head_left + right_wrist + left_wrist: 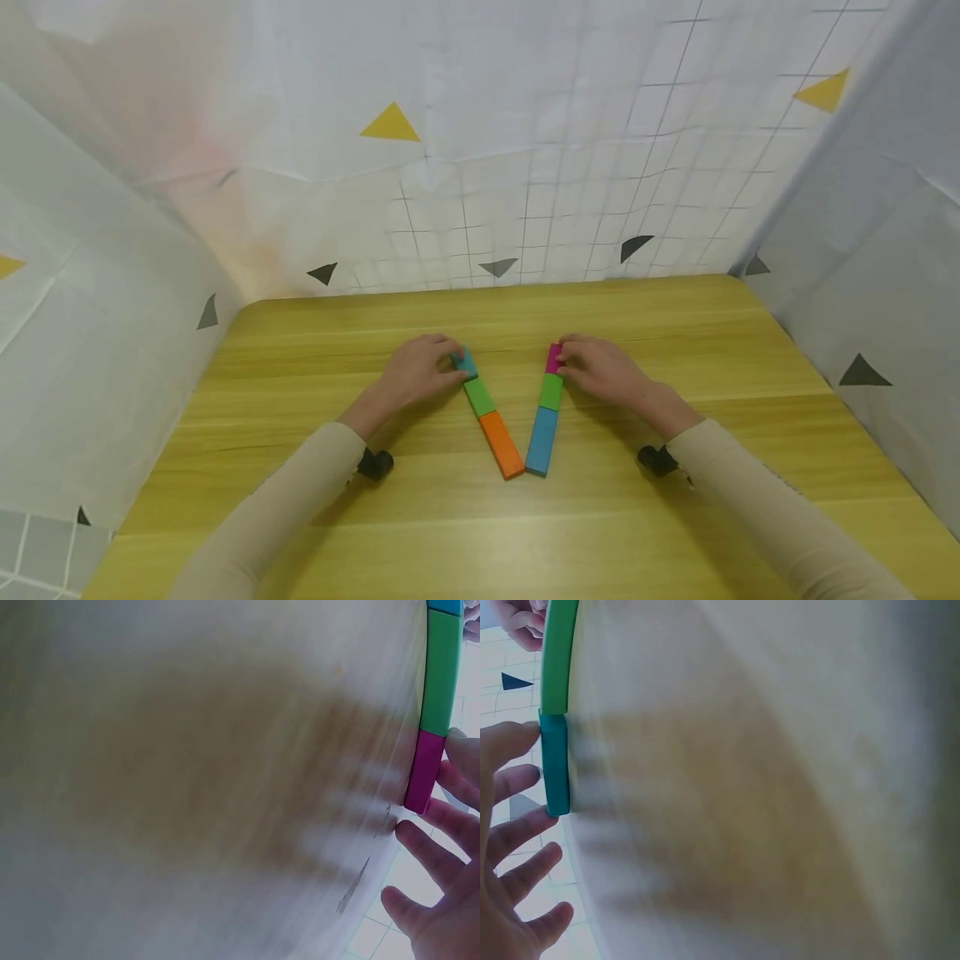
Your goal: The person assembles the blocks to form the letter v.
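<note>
Two rows of coloured blocks form a V on the table. In the left row, a teal block [466,363] is at the far end, then a green block [480,398] and a longer orange block [502,445]. My left hand [420,367] pinches the teal block with thumb and fingertips, its outer fingers spread in the left wrist view. The right row has a magenta block [553,358], another green block [551,392] and a longer blue block [542,442]. My right hand [603,371] pinches the magenta block by its end and side; its outer fingers extend past it.
The wood-grain table [450,533] extends around both rows. Behind it hangs a pale patterned sheet [480,200], with further sheets at the left and right sides. A dark wrist device [375,463] sits under the left cuff, and a similar device [657,460] under the right.
</note>
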Motion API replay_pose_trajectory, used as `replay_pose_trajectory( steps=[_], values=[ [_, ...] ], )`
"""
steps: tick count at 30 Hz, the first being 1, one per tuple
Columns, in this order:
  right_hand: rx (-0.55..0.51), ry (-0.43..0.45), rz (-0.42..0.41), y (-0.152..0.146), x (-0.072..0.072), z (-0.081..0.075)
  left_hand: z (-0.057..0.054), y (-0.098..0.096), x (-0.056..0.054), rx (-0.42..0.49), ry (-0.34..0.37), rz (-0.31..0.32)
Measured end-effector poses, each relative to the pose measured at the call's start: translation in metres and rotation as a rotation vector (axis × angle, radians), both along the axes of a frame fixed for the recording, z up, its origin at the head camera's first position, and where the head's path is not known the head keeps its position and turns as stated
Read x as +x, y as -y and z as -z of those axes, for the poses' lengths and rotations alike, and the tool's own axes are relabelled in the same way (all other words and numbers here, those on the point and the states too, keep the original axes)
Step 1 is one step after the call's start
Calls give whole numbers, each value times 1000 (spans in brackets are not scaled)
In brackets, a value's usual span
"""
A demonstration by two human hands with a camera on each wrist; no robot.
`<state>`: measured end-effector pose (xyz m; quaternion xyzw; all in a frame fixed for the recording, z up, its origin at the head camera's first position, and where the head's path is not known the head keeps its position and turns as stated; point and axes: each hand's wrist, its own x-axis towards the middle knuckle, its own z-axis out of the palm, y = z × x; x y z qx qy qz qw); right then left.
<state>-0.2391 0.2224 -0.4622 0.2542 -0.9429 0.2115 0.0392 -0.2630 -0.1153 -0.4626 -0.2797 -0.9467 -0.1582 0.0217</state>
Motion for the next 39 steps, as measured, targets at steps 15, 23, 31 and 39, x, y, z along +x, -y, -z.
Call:
replay_pose_trajectory(
  steps=[15,23,31,39],
  values=[
    [-12,-11,-8,1,-1,2,-2,-2,5,8,-39,21],
    [-10,2,-11,2,-1,0,-2,-2,6,-1,-37,22],
    [12,30,-5,3,-2,-5,-2,-3,6,-14,-30,20],
    [23,36,-6,4,-3,-5,0,-3,5,-16,-48,25]
  ],
)
